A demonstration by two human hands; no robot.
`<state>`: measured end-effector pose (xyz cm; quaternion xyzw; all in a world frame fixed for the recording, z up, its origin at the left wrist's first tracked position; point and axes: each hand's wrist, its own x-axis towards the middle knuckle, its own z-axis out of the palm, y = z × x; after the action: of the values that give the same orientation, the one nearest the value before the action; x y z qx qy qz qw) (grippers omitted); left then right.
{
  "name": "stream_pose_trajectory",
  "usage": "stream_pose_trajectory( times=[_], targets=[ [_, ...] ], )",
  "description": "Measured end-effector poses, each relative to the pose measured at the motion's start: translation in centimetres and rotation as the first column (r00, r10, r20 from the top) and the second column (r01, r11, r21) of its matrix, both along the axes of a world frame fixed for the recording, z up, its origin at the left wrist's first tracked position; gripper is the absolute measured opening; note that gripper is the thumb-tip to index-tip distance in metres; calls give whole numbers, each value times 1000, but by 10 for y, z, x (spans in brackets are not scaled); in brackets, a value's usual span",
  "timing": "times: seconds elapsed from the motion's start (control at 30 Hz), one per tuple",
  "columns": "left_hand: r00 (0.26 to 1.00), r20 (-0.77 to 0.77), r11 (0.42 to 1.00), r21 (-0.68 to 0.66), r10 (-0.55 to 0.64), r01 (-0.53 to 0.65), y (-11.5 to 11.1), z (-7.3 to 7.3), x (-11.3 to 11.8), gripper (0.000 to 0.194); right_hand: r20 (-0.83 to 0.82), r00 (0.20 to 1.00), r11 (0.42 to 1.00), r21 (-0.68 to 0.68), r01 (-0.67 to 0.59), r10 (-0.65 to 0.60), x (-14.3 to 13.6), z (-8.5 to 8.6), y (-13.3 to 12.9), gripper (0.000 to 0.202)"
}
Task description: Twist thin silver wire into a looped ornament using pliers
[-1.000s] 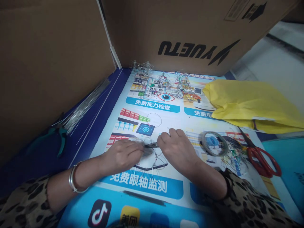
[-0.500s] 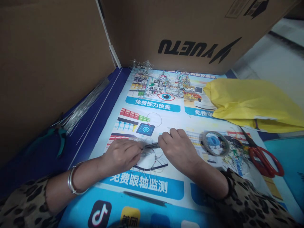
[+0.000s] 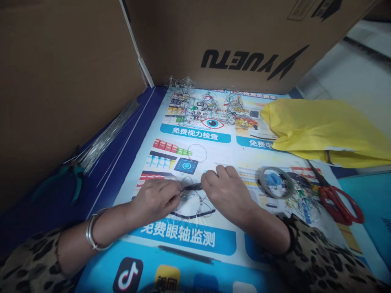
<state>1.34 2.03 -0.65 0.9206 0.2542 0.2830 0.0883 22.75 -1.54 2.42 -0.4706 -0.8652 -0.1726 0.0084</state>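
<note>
My right hand [image 3: 227, 195] is closed around a pair of dark small-nosed pliers [image 3: 193, 187], their handles hidden in the fist. The pliers' tip points left and meets the fingertips of my left hand [image 3: 157, 197]. Those fingers are pinched on thin wire [image 3: 199, 204], which loops out below and between both hands with small beads along it. How the tip grips the wire is too small to tell. A single wire ring [image 3: 198, 152] lies on the printed sheet just beyond my hands.
Wire-and-bead pieces [image 3: 210, 103] cluster at the back by a cardboard box [image 3: 244, 24]. Left lie straight wires [image 3: 106, 136] and teal-handled pliers [image 3: 78, 183]. A tape roll [image 3: 276, 183], red-handled scissors [image 3: 342, 205] and a yellow bag [image 3: 324, 126] are on the right.
The pliers have turned slightly in my right hand and now look narrower. My left hand keeps its pinch in nearly the same spot. The whole view has shifted a little.
</note>
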Motion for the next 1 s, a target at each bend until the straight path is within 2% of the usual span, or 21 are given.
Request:
stream_pose_trajectory(
  times=[0.5, 0.73, 1.0],
  targets=[
    [1000, -7, 1000, 2, 14, -14, -1, 0, 0, 7, -5, 1000, 1000, 12, -14, 14, 1, 0, 1, 14],
    [997, 73, 989, -148, 14, -3, 1, -1, 0, 6, -5, 1000, 1000, -1, -19, 19, 2, -1, 2, 12],
    [989, 119, 952, -301, 86, -46, 1, 2, 3, 4, -10, 1000, 1000, -8, -17, 17, 1, 0, 2, 13]
  ],
)
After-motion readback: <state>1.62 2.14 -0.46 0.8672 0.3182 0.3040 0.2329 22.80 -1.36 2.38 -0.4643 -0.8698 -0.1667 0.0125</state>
